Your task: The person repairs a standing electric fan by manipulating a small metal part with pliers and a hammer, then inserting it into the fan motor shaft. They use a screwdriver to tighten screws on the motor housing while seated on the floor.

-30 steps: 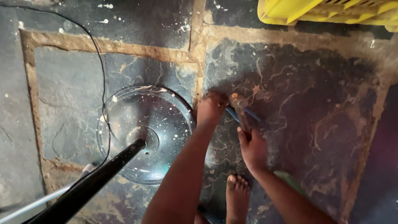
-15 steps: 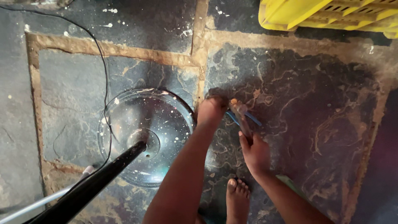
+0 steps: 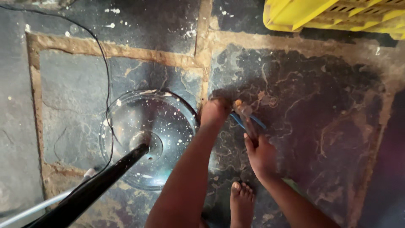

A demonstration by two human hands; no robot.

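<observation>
Your right hand (image 3: pixel 262 155) holds pliers (image 3: pixel 247 118) with rust-brown metal jaws and blue handles. Your left hand (image 3: pixel 214 112) rests beside a round stand base (image 3: pixel 147 139), glossy black with white paint speckles. A black pole (image 3: pixel 99 185) rises from it, with a pale grey-white tube (image 3: pixel 38 207) alongside. The floor (image 3: pixel 320 118) shows dark grey-black stone slabs with sandy brown joints, tan streaks and white flecks. A thin black cable (image 3: pixel 105 76) crosses it. The crate (image 3: pixel 337 14) is bright yellow.
</observation>
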